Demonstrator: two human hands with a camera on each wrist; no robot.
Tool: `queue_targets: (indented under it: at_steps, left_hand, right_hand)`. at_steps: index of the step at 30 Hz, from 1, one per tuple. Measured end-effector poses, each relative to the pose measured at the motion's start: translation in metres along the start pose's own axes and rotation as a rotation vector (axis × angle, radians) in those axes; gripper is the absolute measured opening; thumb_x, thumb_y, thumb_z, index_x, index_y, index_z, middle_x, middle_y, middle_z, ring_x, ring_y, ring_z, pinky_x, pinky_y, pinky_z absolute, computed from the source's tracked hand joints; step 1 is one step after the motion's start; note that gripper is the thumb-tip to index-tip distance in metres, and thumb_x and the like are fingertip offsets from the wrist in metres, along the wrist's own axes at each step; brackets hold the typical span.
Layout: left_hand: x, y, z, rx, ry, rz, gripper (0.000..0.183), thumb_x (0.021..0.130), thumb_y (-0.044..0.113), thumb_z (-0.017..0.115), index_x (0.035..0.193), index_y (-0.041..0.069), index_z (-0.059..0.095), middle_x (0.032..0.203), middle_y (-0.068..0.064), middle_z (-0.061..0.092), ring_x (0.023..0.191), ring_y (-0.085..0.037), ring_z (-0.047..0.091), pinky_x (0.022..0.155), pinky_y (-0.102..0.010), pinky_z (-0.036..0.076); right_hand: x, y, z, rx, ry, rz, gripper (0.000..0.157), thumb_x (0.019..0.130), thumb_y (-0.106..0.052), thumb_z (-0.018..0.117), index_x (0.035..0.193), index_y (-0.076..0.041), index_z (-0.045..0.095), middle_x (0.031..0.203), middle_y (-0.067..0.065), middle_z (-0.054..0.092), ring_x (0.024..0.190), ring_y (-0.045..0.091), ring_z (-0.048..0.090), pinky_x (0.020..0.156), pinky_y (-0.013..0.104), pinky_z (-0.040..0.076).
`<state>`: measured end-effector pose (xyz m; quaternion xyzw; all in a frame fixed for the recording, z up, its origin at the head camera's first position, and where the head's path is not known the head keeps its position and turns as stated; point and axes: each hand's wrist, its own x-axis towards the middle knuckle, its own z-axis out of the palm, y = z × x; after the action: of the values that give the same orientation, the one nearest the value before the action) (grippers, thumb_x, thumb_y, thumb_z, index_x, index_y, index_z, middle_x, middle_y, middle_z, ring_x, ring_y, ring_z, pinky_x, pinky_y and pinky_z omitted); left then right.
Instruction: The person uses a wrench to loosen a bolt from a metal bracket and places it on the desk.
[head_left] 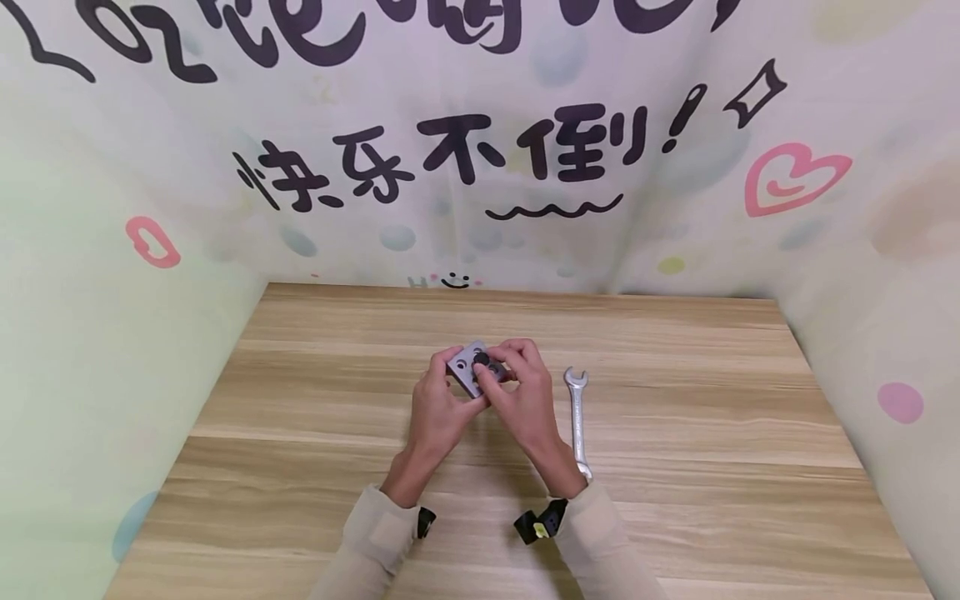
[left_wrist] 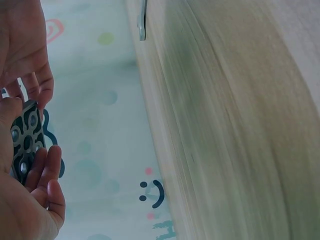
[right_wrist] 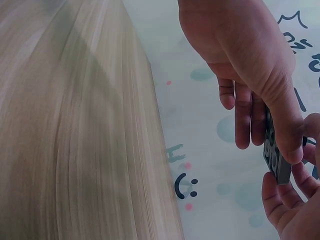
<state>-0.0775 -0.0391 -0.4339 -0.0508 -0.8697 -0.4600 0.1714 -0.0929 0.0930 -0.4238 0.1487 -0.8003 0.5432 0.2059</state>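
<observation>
Above the table, both hands hold a grey metal plate (head_left: 463,369) pierced by several round holes. My left hand (head_left: 437,407) grips it by its left side and lower edge. At the right, my right hand (head_left: 527,398) has thumb and index finger at a small black round-headed piece (head_left: 481,358) on the plate's upper face, seemingly pinching it. The plate's underside (left_wrist: 28,142) shows curved grooves and holes in the left wrist view. How far the black piece sits in the plate is hidden. A silver open-end wrench (head_left: 577,417) lies right of the right hand, its lower end partly behind the wrist.
The wood-grain table (head_left: 322,367) meets a printed wall cloth (head_left: 420,242) at its back edge. Similar cloth hangs on the left and right. Dark wrist devices (head_left: 542,522) sit at the cuffs.
</observation>
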Motion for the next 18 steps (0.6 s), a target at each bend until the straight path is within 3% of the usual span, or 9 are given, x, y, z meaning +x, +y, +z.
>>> queue_targets:
  at_steps: [10, 14, 18]
  left_hand:
    - [0.0016, -0.0008, 0.0034, -0.019, 0.009, 0.019, 0.071, 0.071, 0.014, 0.090, 0.128, -0.002, 0.051, 0.119, -0.022, 0.066, 0.103, -0.033, 0.067, 0.084, -0.046, 0.055]
    - [0.0014, -0.0007, 0.0040, -0.020, 0.006, 0.012, 0.071, 0.071, 0.013, 0.089, 0.128, -0.002, 0.051, 0.119, -0.022, 0.066, 0.103, -0.033, 0.067, 0.084, -0.045, 0.055]
    - [0.0008, -0.0006, 0.0037, -0.014, 0.014, 0.008, 0.071, 0.070, 0.013, 0.090, 0.128, -0.002, 0.051, 0.116, -0.022, 0.067, 0.099, -0.031, 0.066, 0.081, -0.045, 0.055]
  right_hand:
    - [0.0010, 0.0015, -0.0025, -0.008, -0.027, -0.019, 0.025, 0.085, -0.002, 0.069, 0.110, 0.000, 0.074, 0.108, 0.014, 0.058, 0.086, 0.022, 0.060, 0.068, 0.032, 0.057]
    - [0.0009, 0.0019, -0.0039, 0.004, -0.034, 0.007, 0.028, 0.086, -0.006, 0.070, 0.114, -0.002, 0.072, 0.109, 0.012, 0.058, 0.089, 0.021, 0.060, 0.069, 0.032, 0.057]
    - [0.0012, 0.0020, -0.0043, 0.015, -0.044, 0.035, 0.025, 0.086, -0.013, 0.075, 0.108, -0.003, 0.068, 0.110, 0.009, 0.058, 0.093, 0.019, 0.062, 0.071, 0.030, 0.057]
